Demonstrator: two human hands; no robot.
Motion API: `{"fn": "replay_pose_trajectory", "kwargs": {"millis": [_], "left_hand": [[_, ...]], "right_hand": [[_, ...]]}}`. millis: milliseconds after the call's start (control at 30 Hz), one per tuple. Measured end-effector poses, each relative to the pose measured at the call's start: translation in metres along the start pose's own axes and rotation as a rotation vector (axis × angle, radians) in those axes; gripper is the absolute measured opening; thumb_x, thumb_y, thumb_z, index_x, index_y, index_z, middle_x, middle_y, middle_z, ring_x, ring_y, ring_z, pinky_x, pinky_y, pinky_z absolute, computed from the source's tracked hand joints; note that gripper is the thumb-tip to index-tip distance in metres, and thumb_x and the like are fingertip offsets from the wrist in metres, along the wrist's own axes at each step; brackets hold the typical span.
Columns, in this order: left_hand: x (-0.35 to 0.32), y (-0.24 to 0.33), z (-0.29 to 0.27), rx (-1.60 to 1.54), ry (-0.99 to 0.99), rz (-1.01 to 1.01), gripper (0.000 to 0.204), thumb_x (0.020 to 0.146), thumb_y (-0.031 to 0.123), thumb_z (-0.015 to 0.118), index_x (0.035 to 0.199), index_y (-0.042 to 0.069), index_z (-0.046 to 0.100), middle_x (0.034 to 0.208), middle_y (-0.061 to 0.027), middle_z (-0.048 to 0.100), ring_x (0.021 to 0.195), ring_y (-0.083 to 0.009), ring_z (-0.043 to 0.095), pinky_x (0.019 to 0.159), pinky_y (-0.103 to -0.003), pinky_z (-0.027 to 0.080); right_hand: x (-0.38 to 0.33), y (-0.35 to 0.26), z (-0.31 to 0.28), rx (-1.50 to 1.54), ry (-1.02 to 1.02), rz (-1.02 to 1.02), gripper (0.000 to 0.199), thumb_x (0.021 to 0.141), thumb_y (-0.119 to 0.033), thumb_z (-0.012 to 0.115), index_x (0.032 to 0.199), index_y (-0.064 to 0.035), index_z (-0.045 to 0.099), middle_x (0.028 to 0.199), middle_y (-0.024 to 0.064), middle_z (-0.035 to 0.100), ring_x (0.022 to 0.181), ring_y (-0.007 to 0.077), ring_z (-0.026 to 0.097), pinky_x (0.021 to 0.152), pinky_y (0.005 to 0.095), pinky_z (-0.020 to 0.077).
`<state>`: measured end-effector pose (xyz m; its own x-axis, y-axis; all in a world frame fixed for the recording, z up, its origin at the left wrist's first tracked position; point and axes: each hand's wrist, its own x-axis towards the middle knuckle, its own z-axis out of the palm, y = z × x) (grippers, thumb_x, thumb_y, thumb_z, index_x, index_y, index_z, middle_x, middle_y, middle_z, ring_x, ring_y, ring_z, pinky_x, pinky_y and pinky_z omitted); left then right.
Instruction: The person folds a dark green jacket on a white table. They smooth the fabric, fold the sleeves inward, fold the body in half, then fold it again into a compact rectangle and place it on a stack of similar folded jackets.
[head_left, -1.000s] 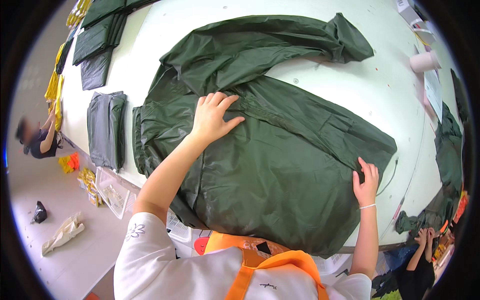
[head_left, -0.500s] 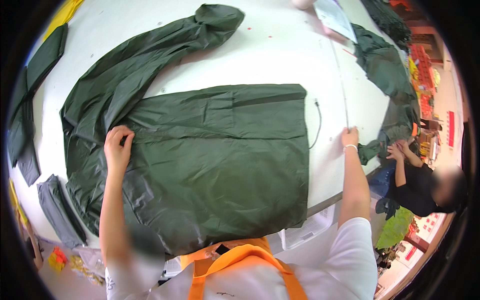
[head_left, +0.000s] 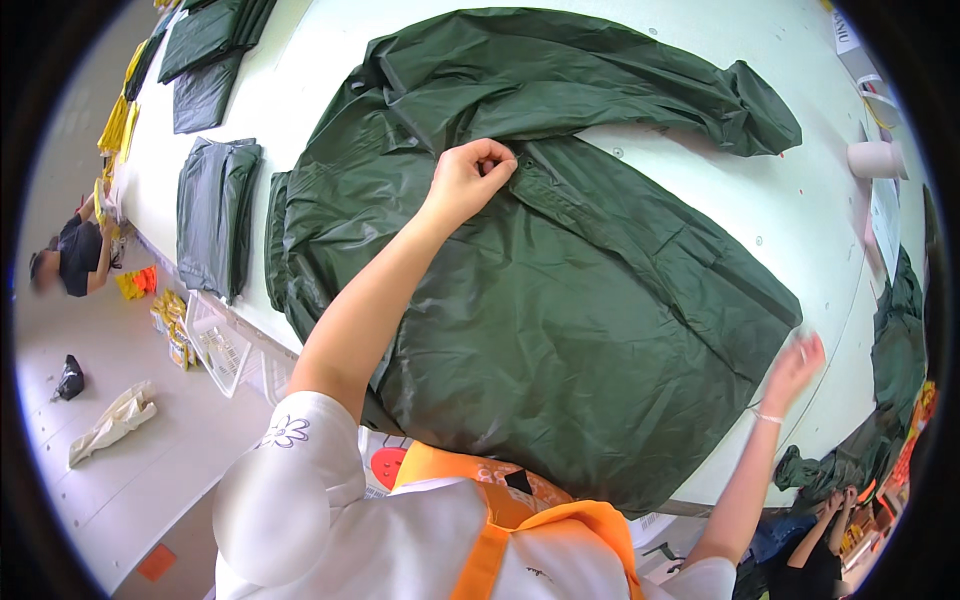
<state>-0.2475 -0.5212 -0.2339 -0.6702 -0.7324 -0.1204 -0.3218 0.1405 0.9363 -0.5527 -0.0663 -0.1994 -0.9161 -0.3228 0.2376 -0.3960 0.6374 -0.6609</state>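
A dark green raincoat jacket [head_left: 560, 330] lies spread out on a white table [head_left: 690, 175]. One of its sleeves [head_left: 600, 85] curves across the far side. My left hand [head_left: 468, 182] is closed in a pinch on the coat's front edge near the collar end. At the far right, my right hand [head_left: 793, 372], with a white bracelet at the wrist, is beside the hem corner. Motion smears its fingers, so I cannot see whether they touch the cloth.
Folded dark green garments [head_left: 215, 215] lie to the left, with another stack [head_left: 212, 50] beyond. A white cup [head_left: 876, 160] stands at the right. More green cloth [head_left: 895, 350] lies along the right edge, near a person's hands [head_left: 843, 497]. Another person [head_left: 82, 250] is at far left.
The view has turned, swinging the coat's hem toward the lower right. My right hand has come from the bare tabletop to the hem corner. The left hand keeps its pinch.
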Motion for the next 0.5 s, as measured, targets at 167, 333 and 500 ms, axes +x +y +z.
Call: {"fn": "replay_pose_trajectory", "kwargs": {"millis": [167, 333, 500], "left_hand": [[0.003, 0.003, -0.003, -0.015, -0.01, 0.039, 0.008, 0.082, 0.007, 0.065, 0.088, 0.002, 0.063, 0.076, 0.0014, 0.06, 0.066, -0.0046, 0.05, 0.061, -0.02, 0.041], [0.002, 0.005, 0.001, 0.016, 0.049, 0.143, 0.006, 0.079, 0.009, 0.065, 0.084, 0.006, 0.063, 0.072, -0.0007, 0.057, 0.056, -0.0088, 0.047, 0.056, -0.024, 0.041], [0.001, 0.006, 0.0, -0.017, 0.034, 0.086, 0.007, 0.078, 0.011, 0.065, 0.083, 0.006, 0.063, 0.074, -0.001, 0.055, 0.058, -0.0101, 0.049, 0.057, -0.024, 0.043]], "right_hand": [[-0.027, -0.246, 0.132, 0.263, -0.637, -0.263, 0.023, 0.083, -0.011, 0.064, 0.102, -0.0035, 0.054, 0.099, 0.012, 0.056, 0.086, 0.023, 0.06, 0.075, 0.0325, 0.0486], [-0.044, -0.295, 0.208, 0.032, -0.768, -0.506, 0.022, 0.086, -0.022, 0.061, 0.096, -0.0037, 0.054, 0.097, 0.0124, 0.055, 0.076, 0.0314, 0.061, 0.065, 0.0409, 0.0497], [-0.049, -0.302, 0.231, -0.084, -0.783, -0.559, 0.022, 0.086, -0.022, 0.06, 0.096, -0.0037, 0.054, 0.097, 0.0124, 0.055, 0.077, 0.0324, 0.061, 0.064, 0.0418, 0.0502]]}}
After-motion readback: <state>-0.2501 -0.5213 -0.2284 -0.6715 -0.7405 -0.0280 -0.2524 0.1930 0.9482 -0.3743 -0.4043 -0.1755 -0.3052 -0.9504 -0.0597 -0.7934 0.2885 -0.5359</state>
